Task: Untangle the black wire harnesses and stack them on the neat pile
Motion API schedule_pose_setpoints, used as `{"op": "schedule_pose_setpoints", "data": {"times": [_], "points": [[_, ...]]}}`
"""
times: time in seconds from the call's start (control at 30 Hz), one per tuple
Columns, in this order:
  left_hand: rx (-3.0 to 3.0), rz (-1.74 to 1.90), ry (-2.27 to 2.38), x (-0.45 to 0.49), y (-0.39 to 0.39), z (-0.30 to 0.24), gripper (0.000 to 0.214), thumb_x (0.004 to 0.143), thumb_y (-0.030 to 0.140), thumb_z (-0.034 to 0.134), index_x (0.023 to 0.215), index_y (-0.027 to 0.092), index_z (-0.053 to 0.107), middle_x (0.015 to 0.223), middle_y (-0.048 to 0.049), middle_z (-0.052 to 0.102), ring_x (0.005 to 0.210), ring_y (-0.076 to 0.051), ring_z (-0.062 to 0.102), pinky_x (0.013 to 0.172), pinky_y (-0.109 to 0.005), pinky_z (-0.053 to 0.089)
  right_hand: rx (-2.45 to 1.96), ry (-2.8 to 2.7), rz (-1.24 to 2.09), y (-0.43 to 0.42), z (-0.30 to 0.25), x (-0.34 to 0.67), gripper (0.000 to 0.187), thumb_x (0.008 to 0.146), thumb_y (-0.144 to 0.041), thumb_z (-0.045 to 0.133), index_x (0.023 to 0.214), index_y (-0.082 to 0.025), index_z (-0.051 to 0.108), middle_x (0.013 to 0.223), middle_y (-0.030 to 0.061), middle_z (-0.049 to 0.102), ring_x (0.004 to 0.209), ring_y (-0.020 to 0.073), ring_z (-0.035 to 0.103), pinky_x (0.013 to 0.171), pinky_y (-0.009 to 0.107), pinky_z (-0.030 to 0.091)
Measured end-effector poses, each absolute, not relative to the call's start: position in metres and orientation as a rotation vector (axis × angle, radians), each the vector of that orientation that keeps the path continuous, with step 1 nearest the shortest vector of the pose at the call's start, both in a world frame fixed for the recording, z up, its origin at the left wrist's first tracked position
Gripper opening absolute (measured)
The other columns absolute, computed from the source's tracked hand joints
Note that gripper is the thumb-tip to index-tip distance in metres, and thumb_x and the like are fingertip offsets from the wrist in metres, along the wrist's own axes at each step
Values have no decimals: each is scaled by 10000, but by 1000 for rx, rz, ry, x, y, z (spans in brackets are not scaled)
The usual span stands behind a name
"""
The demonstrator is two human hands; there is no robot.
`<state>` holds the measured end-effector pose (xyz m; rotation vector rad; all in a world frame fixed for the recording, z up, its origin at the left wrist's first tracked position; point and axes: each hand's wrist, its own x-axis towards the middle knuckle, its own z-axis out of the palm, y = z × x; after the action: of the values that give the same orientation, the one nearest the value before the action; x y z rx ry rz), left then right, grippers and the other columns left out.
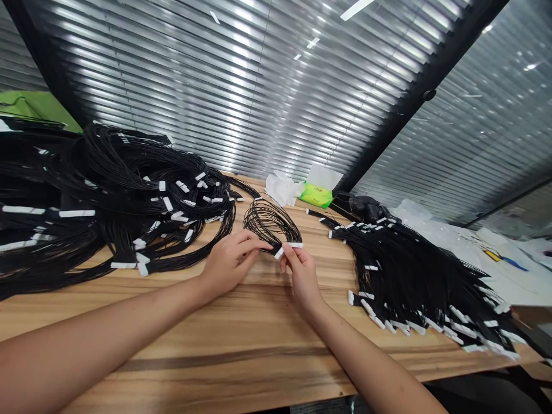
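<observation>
A looped black wire harness (269, 221) with white connectors at both ends arches over the middle of the wooden table (241, 339). My left hand (230, 259) pinches one white connector end of the loop. My right hand (302, 273) pinches the other white connector end, close beside the left hand. Both hands rest low over the tabletop.
A big tangled heap of black harnesses (99, 201) fills the left side. A straighter stack of harnesses (414, 276) lies at the right. A green tissue pack (317, 194) and crumpled white tissue (280, 187) sit at the back by the window blinds. White plastic sheets (474, 247) lie far right.
</observation>
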<state>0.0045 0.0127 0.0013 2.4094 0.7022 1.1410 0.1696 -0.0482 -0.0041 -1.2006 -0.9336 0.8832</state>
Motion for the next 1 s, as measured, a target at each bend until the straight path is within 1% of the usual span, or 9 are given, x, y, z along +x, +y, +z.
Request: {"op": "schedule_pose_setpoints", "data": {"times": [0.2, 0.47, 0.63, 0.77, 0.9, 1.0], "points": [[2324, 1127, 694, 5, 14, -2, 358, 864, 114, 461, 1064, 307, 687, 966, -2, 642, 849, -123, 591, 764, -231, 443, -1194, -911, 887, -46, -6, 171, 355, 745, -508, 642, 618, -186, 567, 436, -60, 431, 434, 100, 346, 495, 261, 294], [2311, 1062, 709, 5, 13, -1, 377, 877, 117, 438, 1088, 317, 679, 983, 3, 640, 890, -124, 593, 810, -234, 436, -1216, -916, 890, -44, -5, 174, 373, 747, -497, 643, 568, -188, 535, 426, -62, 414, 433, 91, 319, 481, 257, 272], [2388, 956, 787, 6, 12, -2, 400, 870, 131, 446, 1130, 355, 652, 1044, 29, 643, 873, -120, 600, 761, -217, 434, -1281, -933, 909, -41, -5, 176, 403, 722, -527, 646, 538, -189, 525, 402, -63, 400, 414, 85, 310, 454, 252, 252], [2532, 911, 869, 6, 12, -2, 425, 875, 139, 446, 1165, 396, 620, 1087, 52, 641, 885, -129, 605, 745, -231, 431, -1313, -943, 883, -39, -5, 179, 400, 703, -536, 652, 553, -180, 549, 400, -64, 401, 410, 82, 313, 444, 246, 247], [2678, 859, 900, 7, 11, -1, 400, 889, 179, 442, 1199, 381, 595, 1058, 35, 646, 843, -141, 610, 708, -253, 440, -1361, -914, 887, -37, -7, 180, 418, 694, -544, 649, 531, -178, 534, 391, -65, 389, 398, 76, 298, 419, 237, 217], [2725, 812, 919, 7, 10, 1, 379, 889, 188, 438, 1185, 358, 605, 1023, 18, 652, 839, -152, 614, 708, -270, 440, -1380, -907, 933, -34, -10, 182, 405, 681, -541, 653, 549, -169, 561, 381, -67, 386, 383, 71, 284, 407, 234, 196]]}}
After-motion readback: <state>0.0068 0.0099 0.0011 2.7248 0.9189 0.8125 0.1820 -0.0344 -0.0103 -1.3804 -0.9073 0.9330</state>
